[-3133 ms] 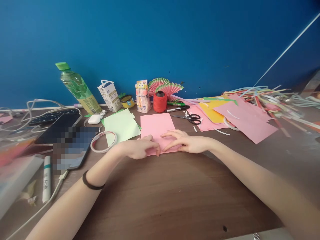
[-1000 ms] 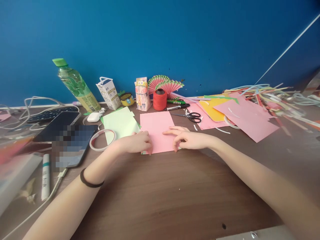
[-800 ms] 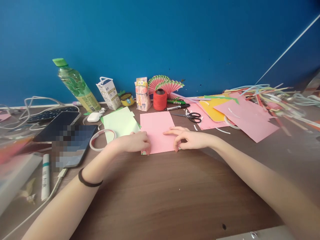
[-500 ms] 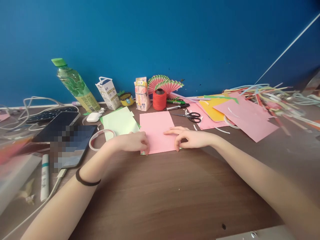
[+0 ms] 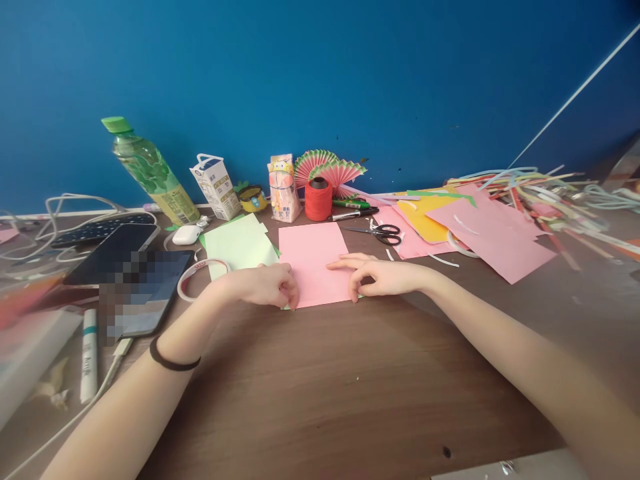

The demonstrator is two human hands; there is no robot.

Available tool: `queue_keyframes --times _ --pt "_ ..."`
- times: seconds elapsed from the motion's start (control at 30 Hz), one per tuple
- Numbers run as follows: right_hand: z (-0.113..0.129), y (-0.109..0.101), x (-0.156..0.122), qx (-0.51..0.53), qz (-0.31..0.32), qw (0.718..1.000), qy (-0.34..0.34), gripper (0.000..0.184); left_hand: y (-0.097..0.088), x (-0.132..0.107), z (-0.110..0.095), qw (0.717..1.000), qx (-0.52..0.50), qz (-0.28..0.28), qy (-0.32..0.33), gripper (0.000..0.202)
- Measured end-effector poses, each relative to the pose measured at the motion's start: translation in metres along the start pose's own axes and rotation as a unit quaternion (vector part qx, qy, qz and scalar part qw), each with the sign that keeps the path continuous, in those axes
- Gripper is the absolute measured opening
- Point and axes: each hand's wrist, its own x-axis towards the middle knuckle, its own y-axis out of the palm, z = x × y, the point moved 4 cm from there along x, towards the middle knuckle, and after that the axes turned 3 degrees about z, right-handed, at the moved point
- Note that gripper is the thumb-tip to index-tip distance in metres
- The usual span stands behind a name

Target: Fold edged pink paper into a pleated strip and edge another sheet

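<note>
A pink paper sheet [image 5: 315, 257] lies flat on the brown table [image 5: 320, 387] in front of me. My left hand [image 5: 263, 285] has its fingers curled and pinches the sheet's near left corner. At the near right edge my right hand [image 5: 377, 277] presses fingertips down on the sheet, with the index finger stretched across the paper and the thumb at the edge. A thin green strip shows under the near edge.
A light green sheet [image 5: 240, 247] and a tape roll [image 5: 203, 279] lie to the left, beside a phone [image 5: 137, 293] and a marker [image 5: 89, 357]. Scissors [image 5: 380, 233], red thread spool [image 5: 319, 199], paper fans [image 5: 327, 170], bottle [image 5: 147, 173], cartons and loose coloured papers [image 5: 480, 233] crowd the back.
Over three seconds my left hand slid from the middle of the near edge to the left corner. The right hand moved to the right corner. In the last second almost nothing moved.
</note>
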Motion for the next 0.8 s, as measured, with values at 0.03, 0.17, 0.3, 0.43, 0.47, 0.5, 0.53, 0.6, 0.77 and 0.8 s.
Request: queue_keyframes --times 0.03,0.17,0.3,0.43,0.47,0.5,0.53,0.6,0.77,0.8 --pt "0.0000 0.0001 0.0001 -0.001 0.001 1.000 -0.001 0.028 0.0000 -0.0003 -0.0007 1.000 0.003 0.000 0.002 0.024" --pt "0.0003 0.0001 -0.0001 -0.002 0.004 1.000 -0.003 0.028 0.0000 -0.0008 -0.0021 1.000 0.010 -0.005 0.007 0.024" --pt "0.0007 -0.0014 -0.0011 -0.001 0.010 1.000 0.002 0.029 0.0003 0.0000 -0.0004 1.000 0.010 -0.004 0.012 0.025" --pt "-0.0014 -0.0032 -0.0017 0.007 0.021 1.000 -0.007 0.029 0.0007 0.0008 0.0012 1.000 0.013 0.000 0.012 0.027" --pt "-0.0023 -0.0033 -0.0018 0.010 0.025 1.000 -0.010 0.029 0.0006 0.0008 0.0013 1.000 0.014 -0.001 0.011 0.027" --pt "-0.0033 -0.0033 -0.0018 0.012 0.027 0.999 -0.012 0.029 0.0005 0.0008 0.0013 1.000 0.014 -0.002 0.008 0.027" --pt "-0.0042 -0.0033 -0.0017 0.013 0.030 0.999 -0.014 0.029 0.0003 0.0006 0.0012 1.000 0.014 -0.003 0.004 0.026" --pt "-0.0057 -0.0030 -0.0016 0.012 0.032 0.999 -0.016 0.029 0.0000 0.0001 0.0009 1.000 0.011 -0.004 -0.001 0.025" --pt "-0.0062 -0.0031 -0.0016 0.014 0.033 0.999 -0.021 0.029 0.0000 -0.0006 -0.0007 1.000 0.008 0.000 0.013 0.024" --pt "-0.0060 -0.0033 -0.0017 0.014 0.033 0.999 -0.021 0.028 0.0001 -0.0006 -0.0007 1.000 0.008 0.001 0.013 0.025"
